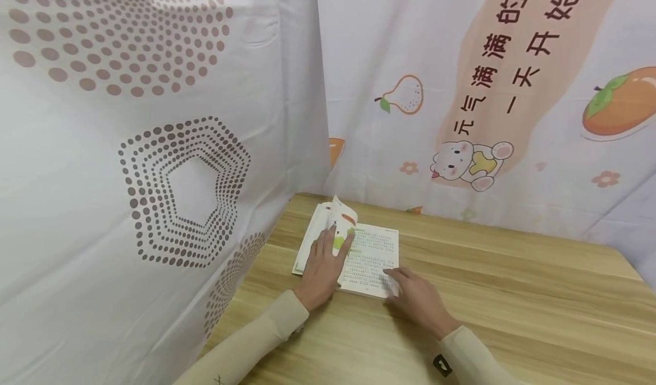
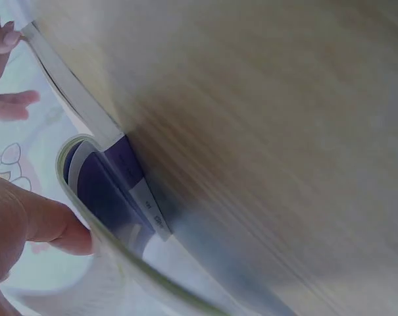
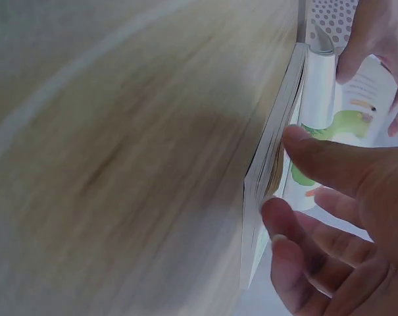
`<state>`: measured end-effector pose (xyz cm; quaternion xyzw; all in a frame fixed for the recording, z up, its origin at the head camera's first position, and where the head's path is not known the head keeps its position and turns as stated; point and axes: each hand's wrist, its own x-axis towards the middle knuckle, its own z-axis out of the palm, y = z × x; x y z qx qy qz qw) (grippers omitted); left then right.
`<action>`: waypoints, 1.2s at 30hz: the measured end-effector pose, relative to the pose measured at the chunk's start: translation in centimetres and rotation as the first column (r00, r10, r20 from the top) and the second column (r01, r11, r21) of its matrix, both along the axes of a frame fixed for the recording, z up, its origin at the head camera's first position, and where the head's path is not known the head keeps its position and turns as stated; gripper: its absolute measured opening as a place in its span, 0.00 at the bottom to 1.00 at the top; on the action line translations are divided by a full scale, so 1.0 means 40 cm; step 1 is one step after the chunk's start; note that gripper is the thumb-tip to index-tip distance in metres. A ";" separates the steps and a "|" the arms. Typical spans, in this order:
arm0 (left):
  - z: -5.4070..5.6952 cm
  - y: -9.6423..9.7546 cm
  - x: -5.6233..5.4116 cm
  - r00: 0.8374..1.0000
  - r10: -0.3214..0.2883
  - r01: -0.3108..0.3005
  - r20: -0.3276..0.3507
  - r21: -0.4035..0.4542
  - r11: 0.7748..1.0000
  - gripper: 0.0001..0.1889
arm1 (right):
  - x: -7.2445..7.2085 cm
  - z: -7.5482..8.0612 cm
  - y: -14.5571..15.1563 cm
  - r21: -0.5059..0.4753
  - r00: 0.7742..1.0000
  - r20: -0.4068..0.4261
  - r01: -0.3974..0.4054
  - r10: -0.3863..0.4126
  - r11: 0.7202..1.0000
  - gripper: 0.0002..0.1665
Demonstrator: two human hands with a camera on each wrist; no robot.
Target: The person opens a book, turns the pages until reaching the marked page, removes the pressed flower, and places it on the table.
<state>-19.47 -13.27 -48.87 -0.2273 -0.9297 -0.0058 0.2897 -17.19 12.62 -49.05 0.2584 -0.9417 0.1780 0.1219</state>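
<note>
An open paperback book [image 1: 373, 254] lies on the table, its right page covered in printed text. Across the left side, my left hand [image 1: 322, 268] rests with extended fingers on pages that curl up, showing an orange and green picture. The left wrist view shows the book's purple and white spine [image 2: 134, 174] beneath the curved pages. At the lower right corner of the book is my right hand [image 1: 420, 302], thumb and fingers apart. Seen from the right wrist, its thumb and fingertips are right at the page edges [image 3: 272, 155].
The wood-grain table [image 1: 512, 294] extends to the right and in front of the book. A white curtain with brown dots [image 1: 195, 191] hangs close on the left. Behind the table hangs a white cloth [image 1: 369, 157] printed with fruit, characters and a bear.
</note>
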 end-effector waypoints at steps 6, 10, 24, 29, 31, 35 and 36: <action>0.005 -0.001 0.006 0.996 0.031 -0.022 0.086 -0.094 0.995 0.48 | 0.000 0.001 0.001 0.044 1.000 0.026 -0.014 0.013 0.999 0.21; 0.007 -0.002 0.012 0.994 0.007 0.009 0.113 -0.138 0.990 0.21 | 0.001 0.003 0.001 0.067 0.997 -0.009 -0.078 0.079 0.995 0.06; 0.006 0.004 0.018 0.995 -0.059 0.073 0.085 -0.167 0.983 0.08 | -0.009 0.000 0.001 0.153 0.945 -0.263 -0.159 0.195 0.975 0.07; -0.002 0.005 0.018 0.994 -0.072 0.082 0.079 -0.141 0.987 0.18 | -0.012 0.001 0.000 0.126 0.943 -0.270 -0.165 0.194 0.978 0.09; -0.004 0.006 0.018 0.994 -0.073 0.083 0.080 -0.128 0.988 0.22 | -0.012 0.002 -0.001 0.110 0.947 -0.262 -0.163 0.186 0.981 0.08; -0.003 0.007 0.018 0.995 -0.066 0.076 0.075 -0.131 0.989 0.29 | -0.011 0.007 -0.002 0.080 0.955 -0.239 -0.161 0.176 0.984 0.07; -0.002 0.007 0.018 0.995 -0.065 0.074 0.073 -0.133 0.988 0.31 | -0.011 0.009 -0.003 0.073 0.957 -0.234 -0.161 0.174 0.984 0.06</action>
